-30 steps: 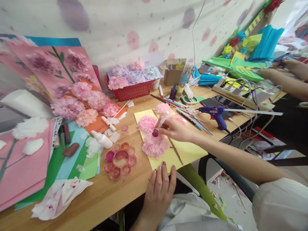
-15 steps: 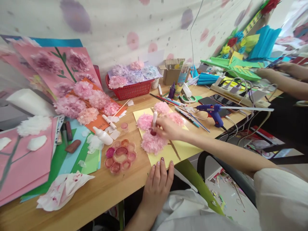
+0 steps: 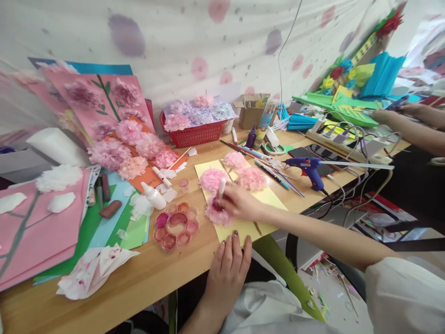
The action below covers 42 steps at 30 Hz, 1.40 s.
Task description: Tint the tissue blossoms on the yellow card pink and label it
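My right hand (image 3: 245, 202) grips a white-handled dauber (image 3: 221, 187), held nearly upright; its dark red tip is partly hidden by my fingers. It presses over the nearest pink tissue flower (image 3: 214, 215) on a yellow sheet (image 3: 274, 200). Other pink flowers lie on the sheet: one at its left (image 3: 212, 178), another at the back (image 3: 235, 160) and one at the right (image 3: 253, 178). A brown stem is painted on the paper. My left hand (image 3: 225, 262) rests flat at the table's front edge, fingers stretched out beside the sheet's near corner, holding nothing.
A flower-shaped paint palette (image 3: 192, 227) and a white glue bottle (image 3: 155, 197) stand left of the sheet. To its right lie brushes (image 3: 273, 172) and a blue glue gun (image 3: 308, 168). A red basket (image 3: 194, 135) stands behind. Another person's arms (image 3: 399, 121) reach in at far right.
My right hand has shifted slightly left and down with the dauber, covering more of the nearest flower. My left hand stays put. The view has turned a little to the left.
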### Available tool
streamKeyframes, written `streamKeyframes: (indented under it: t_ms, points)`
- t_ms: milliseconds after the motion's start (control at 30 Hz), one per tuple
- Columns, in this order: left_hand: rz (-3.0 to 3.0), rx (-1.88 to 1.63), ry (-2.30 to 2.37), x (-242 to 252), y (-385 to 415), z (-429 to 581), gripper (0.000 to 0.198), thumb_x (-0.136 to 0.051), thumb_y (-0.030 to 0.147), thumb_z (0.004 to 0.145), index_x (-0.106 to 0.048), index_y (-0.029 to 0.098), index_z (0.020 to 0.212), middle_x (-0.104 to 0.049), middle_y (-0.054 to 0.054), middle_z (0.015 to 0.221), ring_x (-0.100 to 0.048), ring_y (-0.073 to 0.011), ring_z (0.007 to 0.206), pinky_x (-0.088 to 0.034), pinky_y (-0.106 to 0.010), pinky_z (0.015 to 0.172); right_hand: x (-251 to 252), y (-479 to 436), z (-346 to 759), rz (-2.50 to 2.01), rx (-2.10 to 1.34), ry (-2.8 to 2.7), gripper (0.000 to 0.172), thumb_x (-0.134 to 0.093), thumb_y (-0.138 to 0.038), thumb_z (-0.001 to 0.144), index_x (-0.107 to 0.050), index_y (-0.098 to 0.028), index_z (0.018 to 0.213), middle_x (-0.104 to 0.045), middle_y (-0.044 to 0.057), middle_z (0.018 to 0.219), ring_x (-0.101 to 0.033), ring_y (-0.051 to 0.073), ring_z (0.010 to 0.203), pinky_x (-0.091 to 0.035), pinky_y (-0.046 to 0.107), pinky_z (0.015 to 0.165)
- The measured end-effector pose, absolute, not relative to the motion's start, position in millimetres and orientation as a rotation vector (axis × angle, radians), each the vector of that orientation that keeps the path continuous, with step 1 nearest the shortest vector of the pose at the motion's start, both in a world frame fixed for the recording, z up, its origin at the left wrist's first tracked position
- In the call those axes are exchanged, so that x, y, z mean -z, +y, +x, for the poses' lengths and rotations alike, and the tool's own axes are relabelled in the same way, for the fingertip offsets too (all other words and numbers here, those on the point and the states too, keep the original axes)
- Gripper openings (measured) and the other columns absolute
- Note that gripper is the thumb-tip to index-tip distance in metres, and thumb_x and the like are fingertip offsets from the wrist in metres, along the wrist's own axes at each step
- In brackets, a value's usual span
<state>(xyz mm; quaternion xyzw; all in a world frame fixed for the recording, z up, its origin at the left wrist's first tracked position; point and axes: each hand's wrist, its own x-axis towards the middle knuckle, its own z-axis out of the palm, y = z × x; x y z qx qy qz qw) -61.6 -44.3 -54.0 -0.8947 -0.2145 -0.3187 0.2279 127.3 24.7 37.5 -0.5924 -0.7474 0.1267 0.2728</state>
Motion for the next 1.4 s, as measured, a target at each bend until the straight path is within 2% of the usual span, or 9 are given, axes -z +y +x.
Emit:
streamKeyframes:
  t_ms: [267,367,467,767,967,1067,1233,1333,1400]
  points:
    - [-2.456,0.867,-0.574,56,-44,-62,0.049,-0.052,0.019,0.087,-0.059,0.017,0.135,-0.068,-0.010,0.127,-0.060,-0.0211,0.115,-0.035,-0.038,0.113,-38,18,127,-1.532,-0.367,-2.064,0.012,-0.057,-0.023,0.091,-0.061,-0.019,0.081,-0.068,0.004,0.077,-0.059,0.022,0.082,-0.033,0.039,0.085]
    - [-2.455,0.840,-0.583,57,-44,-62,0.049,-0.052,0.019,0.088,-0.058,0.018,0.137,-0.067,-0.010,0.129,-0.060,-0.0208,0.116,-0.037,-0.037,0.112,-37,17,128,-1.621,-0.325,-1.943,0.019,-0.054,-0.022,0.092,-0.056,-0.019,0.073,-0.064,0.004,0.071,-0.055,0.019,0.071,-0.034,0.037,0.079]
    - [-2.456,0.865,-0.579,55,-44,-62,0.048,-0.049,0.017,0.089,-0.059,0.018,0.136,-0.069,-0.009,0.126,-0.061,-0.0209,0.114,-0.038,-0.037,0.110,-36,16,130,-1.565,-0.378,-1.992,0.017,-0.058,-0.025,0.091,-0.056,-0.019,0.075,-0.065,0.003,0.075,-0.057,0.019,0.076,-0.036,0.036,0.080]
    - [-2.472,0.882,-0.581,51,-44,-62,0.043,-0.043,0.015,0.094,-0.060,0.018,0.133,-0.071,-0.008,0.121,-0.062,-0.0203,0.112,-0.039,-0.036,0.108,-30,16,130,-1.604,-0.409,-1.806,0.020,-0.053,-0.020,0.093,-0.054,-0.018,0.073,-0.062,0.002,0.068,-0.052,0.015,0.064,-0.037,0.030,0.067]
    - [-2.461,0.883,-0.578,52,-44,-62,0.044,-0.042,0.015,0.093,-0.060,0.018,0.134,-0.071,-0.008,0.121,-0.062,-0.0196,0.113,-0.039,-0.036,0.109,-33,15,132,-1.620,-0.402,-1.828,0.020,-0.053,-0.021,0.093,-0.054,-0.019,0.073,-0.061,0.002,0.068,-0.054,0.016,0.064,-0.038,0.030,0.067]
    - [-2.458,0.862,-0.580,53,-44,-62,0.045,-0.044,0.017,0.093,-0.059,0.019,0.135,-0.070,-0.008,0.123,-0.061,-0.0193,0.114,-0.038,-0.036,0.111,-32,12,130,-1.566,-0.394,-1.930,0.017,-0.059,-0.023,0.090,-0.056,-0.019,0.075,-0.063,0.002,0.072,-0.059,0.018,0.074,-0.040,0.034,0.079]
    - [-2.450,0.856,-0.581,56,-45,-62,0.046,-0.048,0.020,0.091,-0.059,0.019,0.136,-0.069,-0.009,0.125,-0.061,-0.0196,0.115,-0.034,-0.037,0.115,-29,13,141,-1.549,-0.404,-1.899,0.014,-0.057,-0.020,0.091,-0.059,-0.019,0.078,-0.065,0.003,0.074,-0.059,0.016,0.070,-0.041,0.029,0.068]
    - [-2.449,0.862,-0.578,57,-45,-62,0.046,-0.049,0.020,0.091,-0.060,0.019,0.135,-0.068,-0.010,0.125,-0.061,-0.0197,0.115,-0.033,-0.038,0.116,-40,20,160,-1.693,-0.238,-1.736,0.024,-0.058,-0.023,0.092,-0.057,-0.019,0.069,-0.064,0.003,0.067,-0.057,0.016,0.064,-0.041,0.030,0.067]
    - [-2.449,0.878,-0.585,58,-45,-62,0.046,-0.048,0.019,0.091,-0.059,0.019,0.136,-0.068,-0.009,0.125,-0.060,-0.0198,0.115,-0.031,-0.039,0.118,-51,23,168,-1.692,-0.185,-1.672,0.022,-0.055,-0.024,0.094,-0.059,-0.019,0.074,-0.069,0.006,0.075,-0.060,0.018,0.069,-0.042,0.031,0.069]
